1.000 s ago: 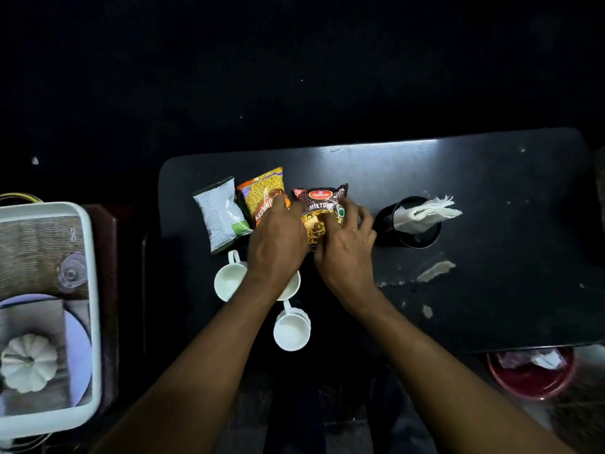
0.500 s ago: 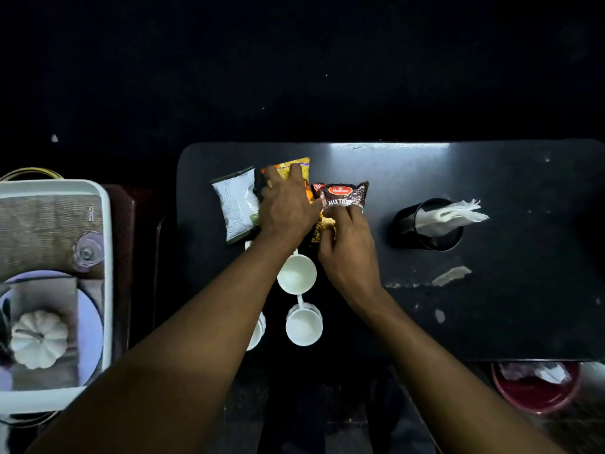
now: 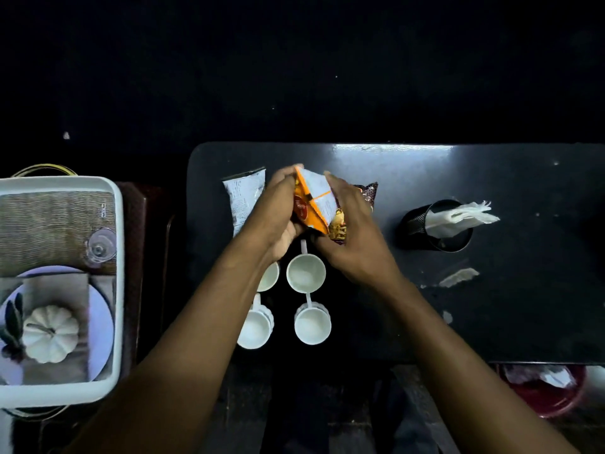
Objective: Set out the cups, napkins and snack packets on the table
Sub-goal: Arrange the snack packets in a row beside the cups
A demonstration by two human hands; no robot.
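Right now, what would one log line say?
left hand, right hand: grip orange packet | four cups: on table | napkins: in black holder

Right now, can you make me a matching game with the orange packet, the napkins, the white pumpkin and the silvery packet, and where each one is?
Things
1. orange packet
2. napkins
3. white pumpkin
4. silvery packet

Places
A. in the white tray
B. lying flat on the table
C. held between the left hand and right hand
D. sticking out of the black mesh cup

Pairs: 1-C, 2-D, 3-A, 4-B
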